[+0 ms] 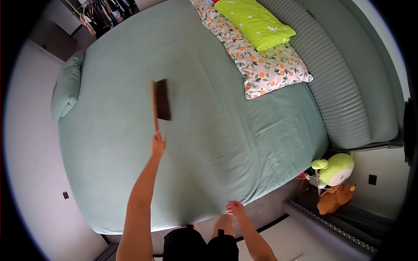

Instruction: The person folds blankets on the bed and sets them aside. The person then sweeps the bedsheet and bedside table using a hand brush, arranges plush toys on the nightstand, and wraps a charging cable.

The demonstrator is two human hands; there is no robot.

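A bed brush (162, 101) with a long wooden handle and dark bristles is gripped by its handle in my left hand (158, 145), out over the middle of the bed. Its bristles face right, and their far end looks slightly blurred. Beneath it spreads the green fitted sheet (117, 130), smooth on the left and creased toward the lower right. My right hand (235, 209) hangs by the near edge of the bed, fingers loosely curled in, with nothing visible in them.
A fruit-print pillow (278, 74) and a lime-green folded quilt (257, 24) lie by the padded headboard (335, 74). A green cushion (69, 85) rests at the far left edge. Plush toys (337, 169) sit beside the bed at right. Clothes (104, 15) hang at the back.
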